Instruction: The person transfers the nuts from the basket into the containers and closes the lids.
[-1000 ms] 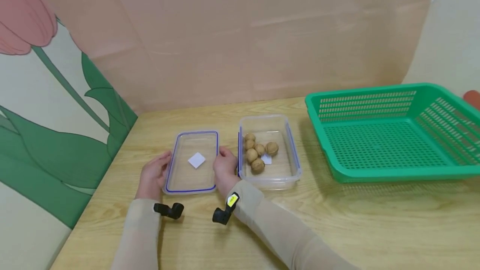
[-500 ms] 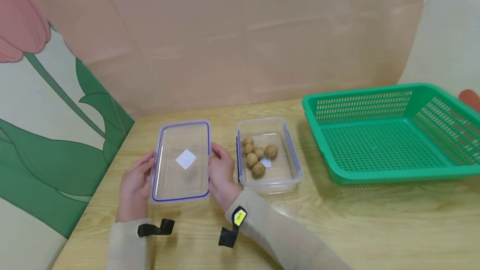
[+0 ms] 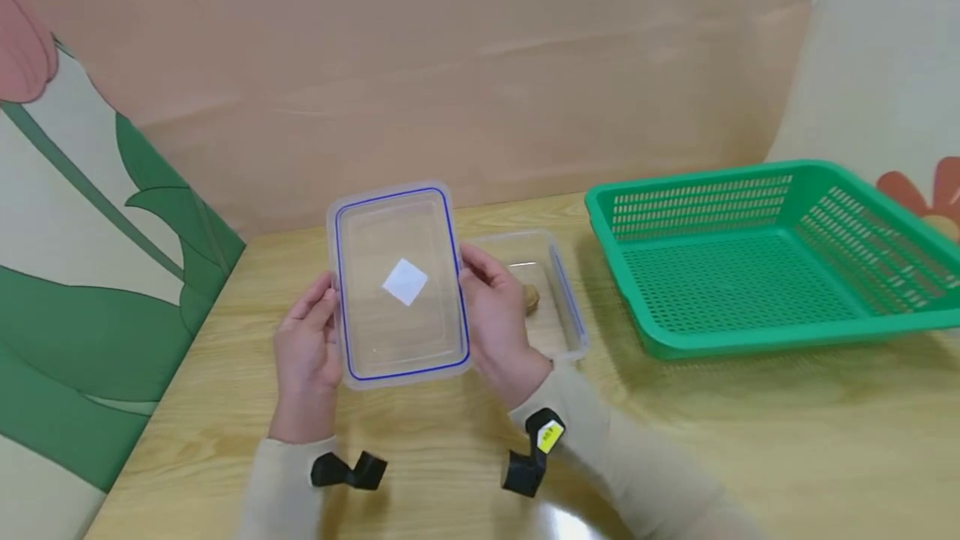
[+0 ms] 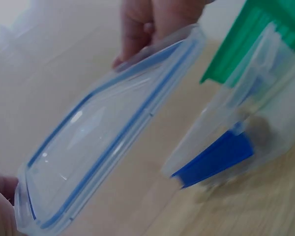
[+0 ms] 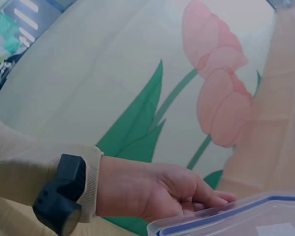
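A clear plastic container lid (image 3: 390, 332) with a blue seal line and a white square label (image 3: 406, 282) is held up above the table, tilted. My left hand (image 3: 309, 348) grips its left edge, thumb and fingers at the rim. On the opposite edge, my right hand (image 3: 498, 323) pinches the rim. Behind the right hand stands the clear container (image 3: 555, 332); one walnut (image 3: 531, 299) shows inside it, and the hand and lid cover the rest of its left side. In the left wrist view, the container's blue side clip (image 4: 214, 160) hangs outward.
A large green plastic basket (image 3: 757, 340) stands to the right of the container on the wooden table (image 3: 420, 473). Brown paper (image 3: 450, 65) covers the wall behind, and a painted flower wall (image 3: 75, 223) borders the table on the left.
Both hands have raised the lid off the table, then carried it up and to the right. It now overlaps the container's left side, where several walnuts showed before.
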A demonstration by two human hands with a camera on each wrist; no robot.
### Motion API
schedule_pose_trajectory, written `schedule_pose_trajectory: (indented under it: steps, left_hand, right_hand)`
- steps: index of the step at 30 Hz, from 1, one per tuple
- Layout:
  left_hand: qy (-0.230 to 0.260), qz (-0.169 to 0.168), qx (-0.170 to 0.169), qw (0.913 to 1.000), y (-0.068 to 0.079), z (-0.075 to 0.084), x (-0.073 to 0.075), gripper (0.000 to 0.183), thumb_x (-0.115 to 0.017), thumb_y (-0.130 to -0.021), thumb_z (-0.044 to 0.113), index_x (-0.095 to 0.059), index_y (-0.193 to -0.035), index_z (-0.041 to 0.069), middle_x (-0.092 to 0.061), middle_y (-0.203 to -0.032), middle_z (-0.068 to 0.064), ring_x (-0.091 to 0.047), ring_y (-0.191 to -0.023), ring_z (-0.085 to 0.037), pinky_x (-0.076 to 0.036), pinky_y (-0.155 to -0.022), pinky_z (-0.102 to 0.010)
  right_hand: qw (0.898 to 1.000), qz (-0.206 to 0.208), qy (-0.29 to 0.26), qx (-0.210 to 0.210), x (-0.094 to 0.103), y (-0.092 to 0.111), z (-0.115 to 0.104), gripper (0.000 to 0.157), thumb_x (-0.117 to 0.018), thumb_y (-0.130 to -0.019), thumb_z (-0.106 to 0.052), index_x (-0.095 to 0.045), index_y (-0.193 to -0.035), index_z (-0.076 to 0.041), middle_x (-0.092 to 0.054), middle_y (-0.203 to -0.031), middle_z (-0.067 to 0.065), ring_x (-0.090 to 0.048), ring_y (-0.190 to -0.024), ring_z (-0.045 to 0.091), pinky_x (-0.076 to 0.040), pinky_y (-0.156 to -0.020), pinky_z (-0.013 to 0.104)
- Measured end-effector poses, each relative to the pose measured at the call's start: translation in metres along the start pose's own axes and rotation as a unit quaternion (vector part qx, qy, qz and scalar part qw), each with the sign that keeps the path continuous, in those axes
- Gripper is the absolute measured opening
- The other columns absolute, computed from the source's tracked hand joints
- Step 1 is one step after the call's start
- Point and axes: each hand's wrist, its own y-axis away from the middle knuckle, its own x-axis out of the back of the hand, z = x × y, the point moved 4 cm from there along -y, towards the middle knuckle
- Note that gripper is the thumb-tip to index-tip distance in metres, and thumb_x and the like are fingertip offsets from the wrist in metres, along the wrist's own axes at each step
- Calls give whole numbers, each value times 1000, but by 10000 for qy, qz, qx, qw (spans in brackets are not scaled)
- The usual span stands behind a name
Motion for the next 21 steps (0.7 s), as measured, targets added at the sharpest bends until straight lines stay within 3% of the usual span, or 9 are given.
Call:
schedule_pose_trajectory:
  steps: [4, 8, 12, 16, 21]
  left_hand:
    - [121, -101, 33, 9999, 1, -23, -18, 27, -52, -87, -10, -73, -85, 7, -70, -88, -3, -65, -80, -11, -55, -75, -18]
    - [-86, -236, -193, 9995, 8, -44, -37, 29, -51, -87, -11, -72, -87, 8, -71, -89, -2, -66, -83, -11, -55, -76, -18]
    - [-457, -483, -459, 9967, 18, -61, -56, 27, -50, -88, -9, -66, -109, 1, -69, -101, -4, -65, -90, -11, -55, -80, -22]
    - [-667, -694, -597, 9936, 25, -72, -72, 34, -49, -90, -7, -52, -124, -8, -63, -118, -12, -64, -99, -12, -53, -86, -24]
    - [-796, -915, -811, 9893, 31, -75, -89, 34, -48, -90, -8, -51, -123, -10, -58, -124, -16, -61, -105, -12, -51, -89, -24]
  right_hand:
    - [9998, 61, 166, 127, 24, -9, -13, 33, -49, -88, 7, -60, -119, 2, -61, -107, 9, -54, -94, 13, -49, -79, 20]
    - [9997, 143, 162, 106, 52, -18, -20, 36, -46, -89, 8, -55, -123, 5, -59, -103, 3, -53, -94, 11, -48, -79, 18]
    - [9989, 327, 254, 215, 78, -25, -30, 36, -46, -88, 9, -54, -123, 7, -59, -95, -3, -52, -93, 10, -48, -78, 17]
    - [9971, 365, 450, 494, 95, -27, -43, 35, -47, -88, 10, -53, -123, 9, -60, -90, -7, -53, -91, 10, -48, -77, 16]
    - [9931, 365, 365, 1056, 104, -27, -62, 38, -47, -87, 13, -51, -125, 10, -63, -91, -11, -56, -93, 7, -50, -79, 14]
